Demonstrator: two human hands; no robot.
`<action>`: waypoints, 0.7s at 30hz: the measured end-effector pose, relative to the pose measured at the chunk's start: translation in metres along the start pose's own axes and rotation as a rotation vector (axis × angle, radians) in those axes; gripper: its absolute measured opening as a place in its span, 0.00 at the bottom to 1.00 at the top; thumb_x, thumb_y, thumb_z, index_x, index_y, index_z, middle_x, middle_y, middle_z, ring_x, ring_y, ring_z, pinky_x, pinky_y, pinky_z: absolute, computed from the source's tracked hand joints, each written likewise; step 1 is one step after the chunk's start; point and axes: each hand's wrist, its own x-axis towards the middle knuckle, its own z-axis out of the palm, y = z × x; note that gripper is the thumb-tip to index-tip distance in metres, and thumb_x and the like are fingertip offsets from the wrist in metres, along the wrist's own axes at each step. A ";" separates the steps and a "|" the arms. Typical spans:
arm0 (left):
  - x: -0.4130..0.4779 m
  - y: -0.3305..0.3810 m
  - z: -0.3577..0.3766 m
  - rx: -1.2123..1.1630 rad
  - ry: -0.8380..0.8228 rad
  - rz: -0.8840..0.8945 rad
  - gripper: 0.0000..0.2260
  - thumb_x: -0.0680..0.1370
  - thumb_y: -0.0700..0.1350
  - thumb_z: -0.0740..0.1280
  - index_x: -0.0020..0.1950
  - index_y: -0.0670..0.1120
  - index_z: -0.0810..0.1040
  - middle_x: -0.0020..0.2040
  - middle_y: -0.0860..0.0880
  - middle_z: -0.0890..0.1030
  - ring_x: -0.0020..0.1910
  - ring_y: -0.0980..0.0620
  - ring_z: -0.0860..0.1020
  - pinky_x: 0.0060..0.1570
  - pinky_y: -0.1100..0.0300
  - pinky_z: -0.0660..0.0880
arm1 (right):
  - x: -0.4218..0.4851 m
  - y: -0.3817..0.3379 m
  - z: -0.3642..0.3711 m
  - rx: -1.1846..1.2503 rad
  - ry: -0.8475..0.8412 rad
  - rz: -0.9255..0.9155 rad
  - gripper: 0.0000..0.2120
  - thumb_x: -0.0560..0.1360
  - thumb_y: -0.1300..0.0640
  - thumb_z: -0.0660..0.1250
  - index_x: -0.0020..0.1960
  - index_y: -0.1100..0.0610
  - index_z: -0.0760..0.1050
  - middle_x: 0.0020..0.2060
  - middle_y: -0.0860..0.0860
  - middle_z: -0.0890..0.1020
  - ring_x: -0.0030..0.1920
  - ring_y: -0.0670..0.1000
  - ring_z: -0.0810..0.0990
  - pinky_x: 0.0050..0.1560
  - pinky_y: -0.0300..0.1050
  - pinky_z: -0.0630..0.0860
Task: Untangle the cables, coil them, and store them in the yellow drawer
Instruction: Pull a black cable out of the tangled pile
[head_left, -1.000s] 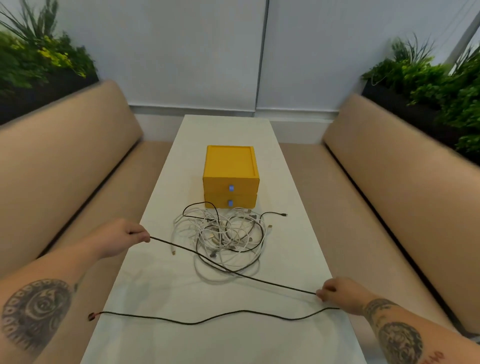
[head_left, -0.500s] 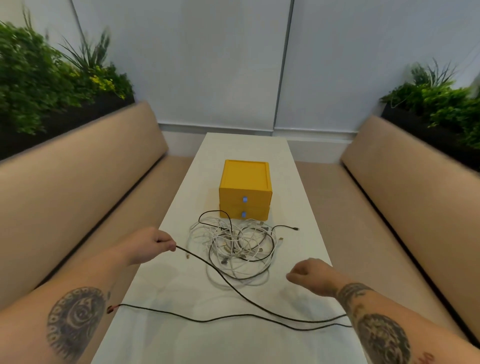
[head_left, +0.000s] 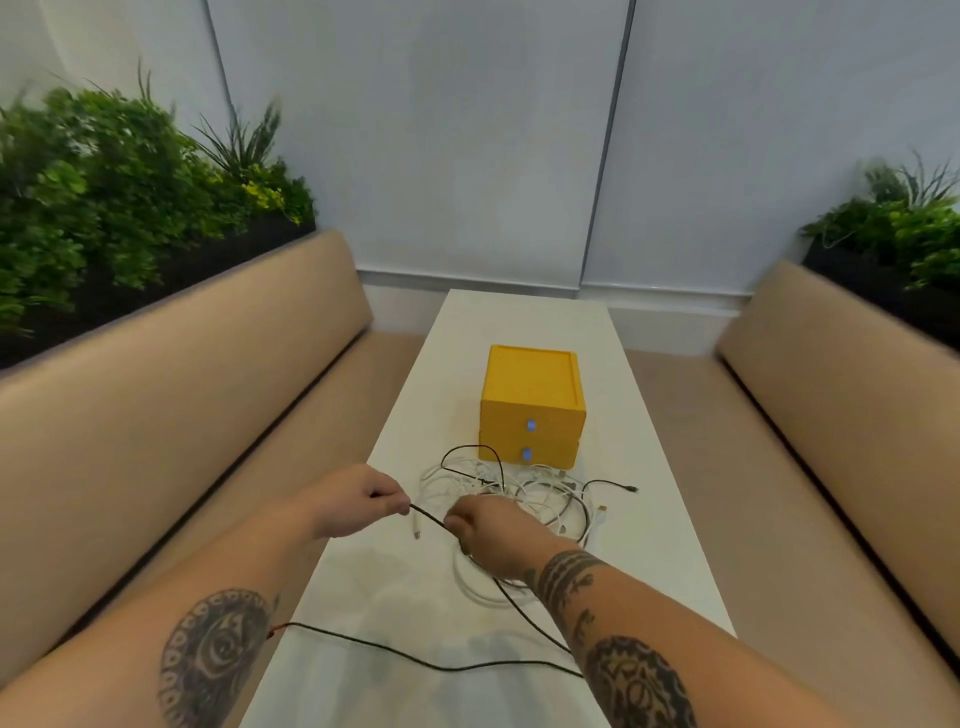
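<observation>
While the black cable (head_left: 430, 518) is stretched short and taut above the desk (head_left: 654, 545), it is pinched at two points close together. The grip of the left hand (head_left: 358, 501) is closed on it between thumb and forefinger, and the grip of the right hand (head_left: 493, 535) is curled round it just beside, over the near edge of the tangle. From the right hand the cable is carried down towards the person, is hidden for a stretch under the right forearm, and is then laid leftward across the desk to a reddish plug (head_left: 274, 630) at the left edge.

A loose heap of white cables (head_left: 540, 493) (with at least one more dark lead looped through it) is seen lying on the desk, right in front of the yellow drawer unit (head_left: 532, 405). Whether heap and unit touch cannot be told. Both stacked drawers are shut, each marked by a small blue pull. The desk is flanked by tan benches (head_left: 208, 415), and green plants (head_left: 130, 182) are set behind the backrests.
</observation>
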 end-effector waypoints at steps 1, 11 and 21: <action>0.001 -0.004 -0.001 -0.015 0.003 0.011 0.09 0.72 0.66 0.62 0.42 0.70 0.82 0.43 0.53 0.84 0.42 0.53 0.80 0.48 0.55 0.78 | 0.001 -0.002 0.001 0.014 0.003 0.001 0.16 0.80 0.42 0.59 0.63 0.47 0.74 0.56 0.52 0.81 0.55 0.55 0.79 0.59 0.52 0.76; 0.001 -0.009 -0.014 -0.006 -0.077 0.068 0.11 0.76 0.63 0.63 0.49 0.63 0.83 0.46 0.52 0.84 0.47 0.50 0.80 0.52 0.51 0.78 | 0.010 -0.005 0.009 0.110 0.032 -0.007 0.08 0.81 0.51 0.63 0.51 0.50 0.80 0.44 0.50 0.84 0.46 0.50 0.81 0.54 0.48 0.78; -0.019 -0.053 0.011 -0.124 -0.177 -0.083 0.11 0.82 0.45 0.62 0.49 0.54 0.83 0.36 0.57 0.78 0.40 0.57 0.75 0.47 0.62 0.71 | -0.004 0.030 0.017 0.165 -0.013 0.109 0.11 0.79 0.47 0.67 0.57 0.49 0.84 0.41 0.42 0.80 0.45 0.46 0.77 0.49 0.40 0.71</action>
